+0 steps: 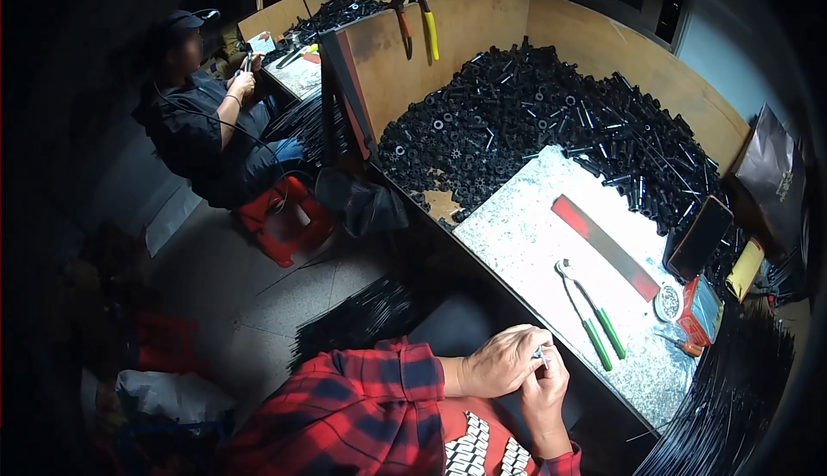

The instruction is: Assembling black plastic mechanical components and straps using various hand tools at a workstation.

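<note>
Both hands meet below the table edge, left hand (pixel 500 362) and right hand (pixel 546 390) sharing a grip on a small part (pixel 539 354).

Dim workshop, wood-walled benches

Grey tiled floor (pixel 258 295), dark at edges. Speckled grey surface (pixel 525 235) w/ plywood partition walls (pixel 594 45) behind; 2nd bench (pixel 297 75) further back. Red stool (pixel 284 217) on floor. Light falls mostly on benches.
</note>
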Demonstrator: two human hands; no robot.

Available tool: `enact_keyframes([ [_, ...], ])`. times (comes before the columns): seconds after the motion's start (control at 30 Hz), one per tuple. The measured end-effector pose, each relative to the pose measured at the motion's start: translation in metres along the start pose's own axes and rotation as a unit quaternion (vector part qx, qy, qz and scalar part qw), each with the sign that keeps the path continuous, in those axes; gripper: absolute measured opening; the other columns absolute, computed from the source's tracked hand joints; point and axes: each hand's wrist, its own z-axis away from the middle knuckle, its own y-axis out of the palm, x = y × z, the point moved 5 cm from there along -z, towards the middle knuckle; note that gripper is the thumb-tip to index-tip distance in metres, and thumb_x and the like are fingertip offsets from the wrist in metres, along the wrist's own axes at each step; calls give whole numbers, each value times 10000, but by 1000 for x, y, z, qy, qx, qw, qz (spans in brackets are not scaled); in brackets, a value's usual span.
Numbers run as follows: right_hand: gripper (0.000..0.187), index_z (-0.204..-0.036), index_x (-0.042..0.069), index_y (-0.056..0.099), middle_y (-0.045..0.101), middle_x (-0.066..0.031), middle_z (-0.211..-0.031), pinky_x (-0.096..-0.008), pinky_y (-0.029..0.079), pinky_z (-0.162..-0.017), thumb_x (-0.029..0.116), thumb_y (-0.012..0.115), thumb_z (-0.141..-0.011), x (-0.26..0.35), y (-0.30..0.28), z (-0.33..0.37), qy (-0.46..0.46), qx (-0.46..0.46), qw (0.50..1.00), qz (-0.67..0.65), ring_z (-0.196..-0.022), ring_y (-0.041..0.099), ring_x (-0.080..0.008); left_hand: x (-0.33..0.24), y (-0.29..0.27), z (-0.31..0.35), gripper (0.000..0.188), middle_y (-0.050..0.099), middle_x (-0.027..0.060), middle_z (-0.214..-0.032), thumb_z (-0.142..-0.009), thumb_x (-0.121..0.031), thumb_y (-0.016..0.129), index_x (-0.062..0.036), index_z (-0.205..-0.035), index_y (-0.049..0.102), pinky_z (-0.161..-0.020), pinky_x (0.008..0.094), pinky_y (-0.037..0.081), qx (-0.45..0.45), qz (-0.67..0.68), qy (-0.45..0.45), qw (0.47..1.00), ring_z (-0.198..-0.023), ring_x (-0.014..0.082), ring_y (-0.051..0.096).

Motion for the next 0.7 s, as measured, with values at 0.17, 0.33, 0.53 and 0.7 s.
enact_keyframes([
  [0.17,154,-871,-30,511,573,-174,-870,-345,475,-653,-64,592,-745,3,0,2,7,15,1000,17,-744,590,-320,-1,-7,-3,327,565,201,-950,-843,-23,584,39,-1111,409,-659,407,508,-16,9,7,1000,-751,364,609],
  [0.33,132,-872,-46,521,588,-183,-924,-358,496,-684,-66,594,-764,12,0,1,6,33,999,41,-791,615,-328,4,-14,-3,386,566,216,-960,-845,-19,588,40,-1158,370,-623,425,509,-38,11,11,999,-722,368,615],
  [0.53,131,-940,-46,574,616,-179,-891,-356,511,-711,-90,562,-817,57,-35,-9,-68,-30,994,80,-790,634,-291,12,-20,7,408,565,201,-942,-833,56,557,38,-1188,357,-589,395,512,-68,21,23,997,-682,314,626],
  [0.7,323,-1086,8,515,554,-91,-720,-284,551,-807,297,551,-946,155,-126,13,-205,259,849,412,-683,628,-229,9,-21,8,422,544,185,-927,-833,61,579,37,-1191,355,-597,368,493,-67,44,12,997,-676,269,586],
])
